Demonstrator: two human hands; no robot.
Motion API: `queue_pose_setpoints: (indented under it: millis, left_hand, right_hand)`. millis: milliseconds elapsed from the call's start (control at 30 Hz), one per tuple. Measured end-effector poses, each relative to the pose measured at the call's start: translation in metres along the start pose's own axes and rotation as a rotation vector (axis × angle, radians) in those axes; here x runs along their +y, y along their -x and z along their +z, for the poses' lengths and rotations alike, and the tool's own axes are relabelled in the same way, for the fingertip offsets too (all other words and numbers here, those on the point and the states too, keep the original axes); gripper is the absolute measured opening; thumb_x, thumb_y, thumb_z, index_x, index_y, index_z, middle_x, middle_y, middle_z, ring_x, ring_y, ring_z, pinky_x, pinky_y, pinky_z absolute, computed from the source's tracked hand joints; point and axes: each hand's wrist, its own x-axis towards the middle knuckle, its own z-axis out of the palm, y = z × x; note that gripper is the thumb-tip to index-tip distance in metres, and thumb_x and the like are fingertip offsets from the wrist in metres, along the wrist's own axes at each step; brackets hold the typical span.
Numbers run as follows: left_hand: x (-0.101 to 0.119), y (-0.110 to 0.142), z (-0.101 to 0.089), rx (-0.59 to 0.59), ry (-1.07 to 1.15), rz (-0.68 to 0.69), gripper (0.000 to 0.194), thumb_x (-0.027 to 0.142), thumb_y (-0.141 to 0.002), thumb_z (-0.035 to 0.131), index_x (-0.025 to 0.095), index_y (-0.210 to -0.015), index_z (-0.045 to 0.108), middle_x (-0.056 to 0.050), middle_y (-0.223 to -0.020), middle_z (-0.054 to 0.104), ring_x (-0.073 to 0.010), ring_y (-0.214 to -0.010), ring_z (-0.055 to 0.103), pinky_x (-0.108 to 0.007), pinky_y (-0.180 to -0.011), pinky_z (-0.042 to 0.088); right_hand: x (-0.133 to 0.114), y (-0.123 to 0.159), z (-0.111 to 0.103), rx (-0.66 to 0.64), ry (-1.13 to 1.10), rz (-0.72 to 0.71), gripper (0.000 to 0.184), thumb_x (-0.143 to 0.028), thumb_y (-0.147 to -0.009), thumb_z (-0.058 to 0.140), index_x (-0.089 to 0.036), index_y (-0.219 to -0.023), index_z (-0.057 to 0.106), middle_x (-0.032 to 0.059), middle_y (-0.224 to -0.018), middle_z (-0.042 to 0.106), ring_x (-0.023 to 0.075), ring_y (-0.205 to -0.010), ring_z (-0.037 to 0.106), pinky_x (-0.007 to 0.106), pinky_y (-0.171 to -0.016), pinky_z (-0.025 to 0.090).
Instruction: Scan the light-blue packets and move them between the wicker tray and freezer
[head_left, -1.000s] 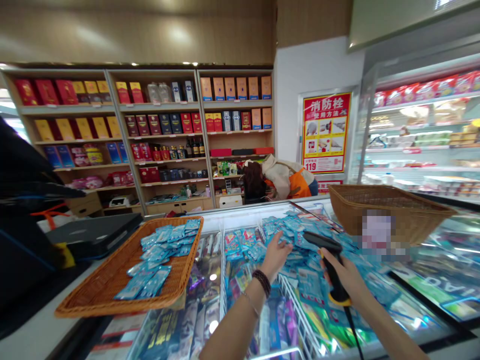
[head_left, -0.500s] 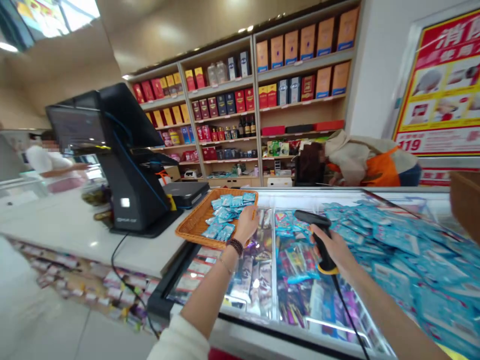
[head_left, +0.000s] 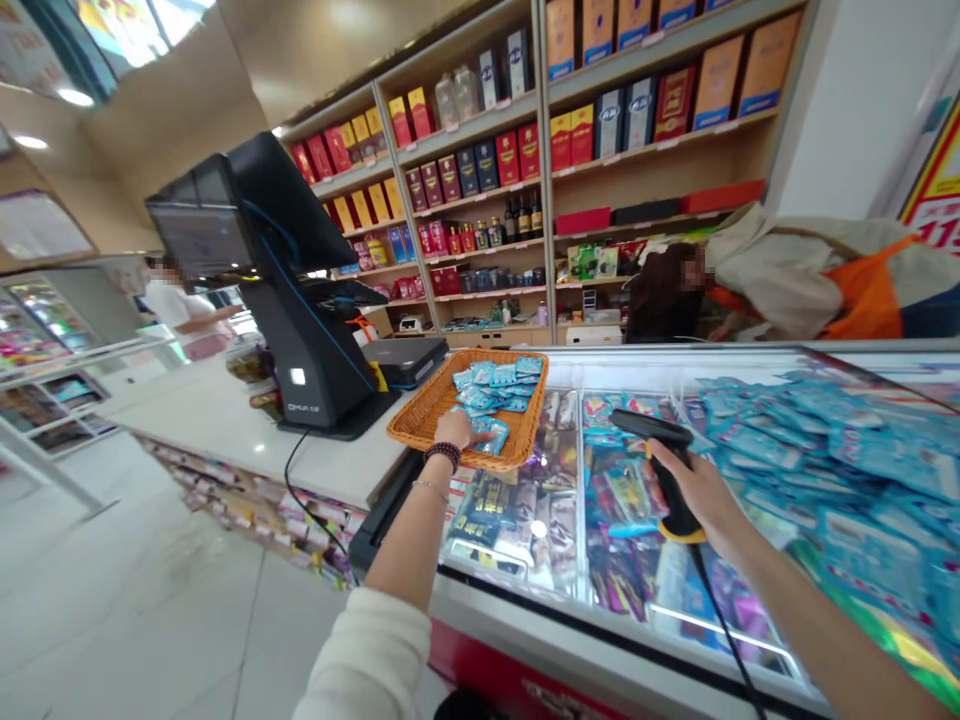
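"What's your left hand [head_left: 454, 432] on?"

"My fingers [head_left: 471, 430] lie low over the blue sachets [head_left: 495, 392] in the wicker basket [head_left: 420, 418], reaching toward a sachet near its front rim. They aren't clenched, but I can't tell whether they're pinching it."

"Where's the basket?"

"On the corner of the white counter [head_left: 210, 425], its right side reaching over the edge of the glass-topped freezer [head_left: 517, 540]."

"And your right hand [head_left: 694, 495]?"

"Clenched round the black handle of a corded barcode scanner [head_left: 664, 470], its yellow collar by my palm, above the freezer glass."

"What's around you?"

"There are more blue sachets [head_left: 840, 450] heaped across the freezer's right side. A checkout terminal [head_left: 300, 340] stands on the counter, and a co-worker [head_left: 780, 285] bends behind the freezer's far edge, in front of wooden shelves [head_left: 472, 170] of boxes and bottles."
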Motion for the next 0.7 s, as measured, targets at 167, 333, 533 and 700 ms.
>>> queue_pose_setpoints:
  millis: [167,333,533,700]
  left_hand:
    - [0.003,0.006,0.004,0.122,0.240,0.069,0.050,0.045,-0.080,0.081,0.015,-0.119,0.069,-0.019,-0.118,0.075,-0.0320,-0.113,0.070,-0.033,-0.090,0.050]
    - [0.034,0.012,0.002,0.332,0.565,0.159,0.019,0.036,-0.089,0.070,0.018,-0.090,0.076,-0.008,-0.089,0.078,-0.0224,-0.086,0.070,-0.030,-0.081,0.049]
    - [0.096,0.024,0.008,0.499,1.111,0.245,0.019,0.031,-0.093,0.063,0.016,-0.091,0.075,-0.007,-0.088,0.077,-0.0187,-0.081,0.069,-0.028,-0.079,0.051]
    - [0.137,0.037,0.030,0.423,1.257,0.236,0.020,0.032,-0.094,0.062,0.016,-0.089,0.073,-0.007,-0.086,0.077,-0.0192,-0.081,0.071,-0.027,-0.077,0.053]
  right_hand:
    - [-0.003,0.005,0.003,-0.012,0.014,0.009,0.053,-0.066,-0.064,0.084,-0.020,-0.076,0.060,-0.0028,-0.056,0.060,0.0111,-0.037,0.050,0.025,-0.032,0.039]
    - [-0.004,0.006,0.004,0.000,-0.012,0.010,0.055,-0.067,-0.062,0.085,-0.019,-0.077,0.062,-0.0030,-0.057,0.060,0.0106,-0.037,0.050,0.025,-0.032,0.039]
    - [-0.003,0.004,-0.001,0.057,0.012,-0.007,0.056,-0.068,-0.064,0.084,-0.020,-0.083,0.064,-0.0024,-0.058,0.061,0.0113,-0.037,0.050,0.026,-0.032,0.039]
    - [-0.001,0.004,-0.002,0.067,-0.001,-0.036,0.057,-0.068,-0.065,0.083,-0.019,-0.088,0.065,-0.0020,-0.060,0.062,0.0112,-0.038,0.051,0.025,-0.032,0.040]
